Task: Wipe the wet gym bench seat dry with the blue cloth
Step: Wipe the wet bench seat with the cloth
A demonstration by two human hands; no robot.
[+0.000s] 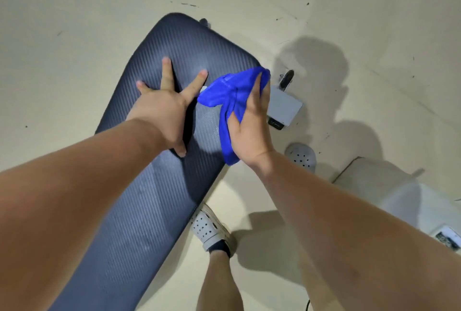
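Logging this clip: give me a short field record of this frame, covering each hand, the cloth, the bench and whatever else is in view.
left hand: spread flat with straight fingers, pressing on the bench seat
right hand: grips the bunched blue cloth at the seat's right edge
cloth state: crumpled, one end hanging below the hand; contact with the seat unclear
seat surface: dark and ribbed; wetness cannot be told
other: pale perforated clogs on the person's feet, beige floor
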